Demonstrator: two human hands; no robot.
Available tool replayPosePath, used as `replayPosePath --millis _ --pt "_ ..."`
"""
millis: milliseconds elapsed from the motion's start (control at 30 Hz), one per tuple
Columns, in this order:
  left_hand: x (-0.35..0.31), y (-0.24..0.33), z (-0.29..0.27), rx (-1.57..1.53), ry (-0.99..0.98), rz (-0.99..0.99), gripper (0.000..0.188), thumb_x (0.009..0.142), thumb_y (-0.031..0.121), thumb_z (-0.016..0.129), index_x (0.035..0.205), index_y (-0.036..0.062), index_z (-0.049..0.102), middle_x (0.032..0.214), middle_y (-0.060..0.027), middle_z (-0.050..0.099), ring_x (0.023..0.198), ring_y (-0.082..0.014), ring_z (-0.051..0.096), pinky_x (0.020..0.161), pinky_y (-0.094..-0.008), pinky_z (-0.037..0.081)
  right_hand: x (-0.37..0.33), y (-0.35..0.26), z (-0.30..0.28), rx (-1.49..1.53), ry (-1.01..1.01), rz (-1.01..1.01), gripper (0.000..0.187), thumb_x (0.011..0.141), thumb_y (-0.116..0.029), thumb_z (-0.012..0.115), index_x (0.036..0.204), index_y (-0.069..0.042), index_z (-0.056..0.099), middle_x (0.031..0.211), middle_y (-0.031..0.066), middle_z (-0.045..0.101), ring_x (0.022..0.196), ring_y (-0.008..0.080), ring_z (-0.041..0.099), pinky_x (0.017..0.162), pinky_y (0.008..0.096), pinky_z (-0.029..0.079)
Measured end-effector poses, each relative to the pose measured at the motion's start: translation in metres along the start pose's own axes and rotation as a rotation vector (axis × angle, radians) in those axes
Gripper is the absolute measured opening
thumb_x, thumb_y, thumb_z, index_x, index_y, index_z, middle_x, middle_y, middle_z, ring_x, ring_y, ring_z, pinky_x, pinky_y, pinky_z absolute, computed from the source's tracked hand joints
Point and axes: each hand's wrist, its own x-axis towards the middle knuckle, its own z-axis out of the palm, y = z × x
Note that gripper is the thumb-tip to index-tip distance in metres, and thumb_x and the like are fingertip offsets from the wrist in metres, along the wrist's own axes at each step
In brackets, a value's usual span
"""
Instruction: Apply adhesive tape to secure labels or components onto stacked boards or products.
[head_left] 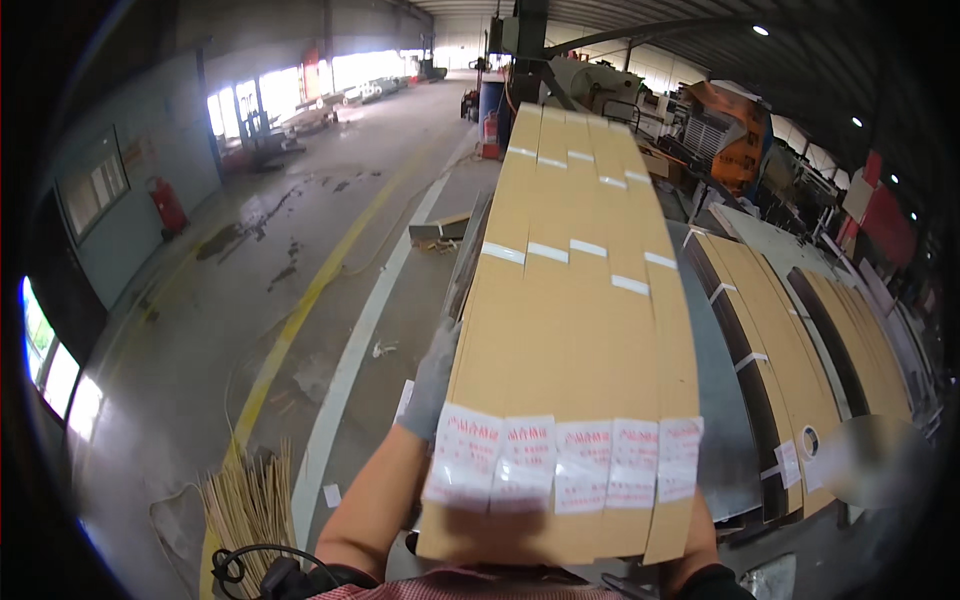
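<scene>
The long cardboard-coloured strips [570, 350] stretch away right in front of the person, labelled ends close to the torso. The gloved left hand [432, 385] lies along their left edge; its fingers are out of sight, so I can't tell whether it pinches. The right hand is hidden behind the strips. I'd worry about an uneven lift: the near ends sit staggered, and one strip could slide loose or knock the neighbouring bundle [775, 350].

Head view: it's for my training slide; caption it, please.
Gloved left hand at the edge of tan cardboard panels, white labels toward their near end.
</scene>
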Motion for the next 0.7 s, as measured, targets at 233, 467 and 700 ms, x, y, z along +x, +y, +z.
replayPosePath --millis 233,467,700 --pt "0.015 -0.072 -0.039 -0.807 -0.032 -0.513 0.039 0.102 0.029 0.043 0.129 0.0041 0.054 0.119 -0.009 0.062 0.102 -0.0185 0.061 0.087 -0.0306 0.051 0.066 -0.002 0.084 -0.084 -0.111 -0.058 0.044 0.098 -0.036 0.053 0.13 -0.006 0.056 0.121 0.008 0.064 0.111 0.0189 0.059 0.093 0.0344 0.05" --pt "0.025 -0.073 -0.05 -0.605 -0.051 -0.555 0.041 0.097 0.027 0.051 0.127 -0.0006 0.056 0.122 -0.0128 0.062 0.109 -0.0213 0.06 0.094 -0.0328 0.049 0.128 -0.008 0.115 -0.147 -0.183 -0.165 0.043 0.098 -0.035 0.053 0.129 -0.006 0.057 0.12 0.0075 0.065 0.11 0.0183 0.06 0.092 0.0341 0.051" --pt "0.012 0.015 -0.022 -0.464 -0.078 -0.596 0.047 0.1 0.041 0.04 0.131 0.0075 0.051 0.119 -0.0123 0.062 0.103 -0.0268 0.064 0.081 -0.0396 0.056 0.102 -0.004 0.146 -0.241 -0.235 -0.129 0.042 0.1 -0.039 0.048 0.122 -0.005 0.061 0.112 0.0062 0.066 0.106 0.0156 0.059 0.092 0.0329 0.049"
